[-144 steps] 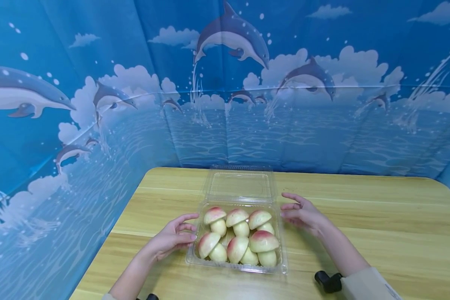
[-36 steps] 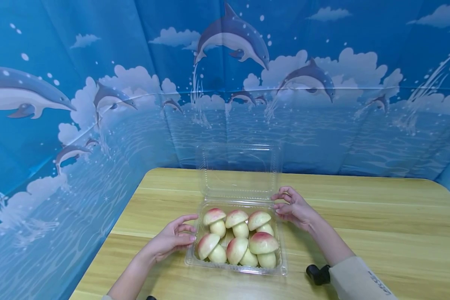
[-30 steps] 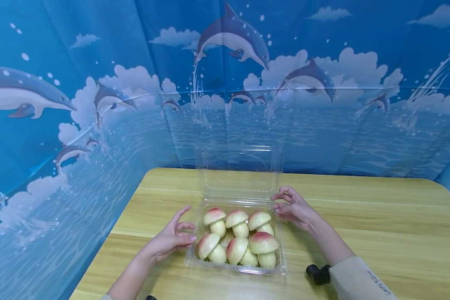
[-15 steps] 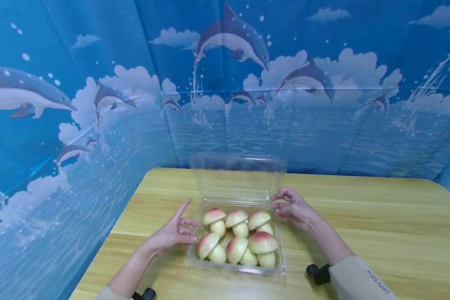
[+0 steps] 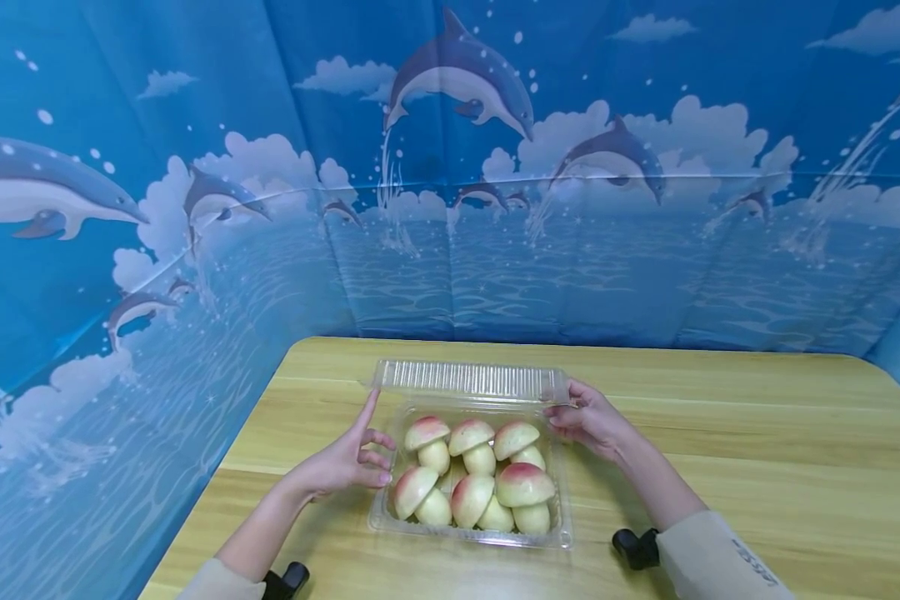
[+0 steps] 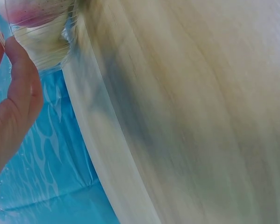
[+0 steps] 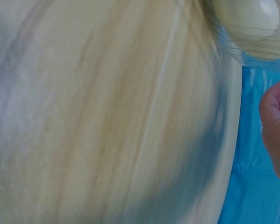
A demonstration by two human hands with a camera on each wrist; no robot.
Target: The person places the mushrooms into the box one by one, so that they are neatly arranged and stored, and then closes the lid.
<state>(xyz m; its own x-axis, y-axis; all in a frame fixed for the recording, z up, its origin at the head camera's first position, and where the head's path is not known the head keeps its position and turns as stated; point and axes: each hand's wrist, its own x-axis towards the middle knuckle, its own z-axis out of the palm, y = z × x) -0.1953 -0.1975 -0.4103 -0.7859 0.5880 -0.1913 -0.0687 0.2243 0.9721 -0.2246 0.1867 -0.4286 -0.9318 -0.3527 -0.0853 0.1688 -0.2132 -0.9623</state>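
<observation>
A clear plastic clamshell box [image 5: 468,537] stands on the table, holding several cream mushroom-shaped pieces [image 5: 526,485] with pink-tinged caps, set in two rows. Its lid [image 5: 468,379] leans up from the hinge at the far side and shows nearly edge-on. My left hand [image 5: 337,462] holds the box's left rim with thumb and curled fingers, while its index finger stretches to the lid's left corner. In the left wrist view, fingertips [image 6: 16,51] meet at the plastic edge. My right hand [image 5: 592,421] grips the far right corner, where lid and base join; some fingertips are hidden behind the plastic.
A wooden-topped table [image 5: 750,467] extends to both sides, widest to the right. A blue curtain printed with dolphins [image 5: 461,71] hangs behind its far edge and along the left. Black wrist mounts [image 5: 636,548] sit at both sleeves.
The lid, once laid back, has risen and swung forward towards the base. The right hand has moved to the far right corner. My left index finger has straightened up to the lid.
</observation>
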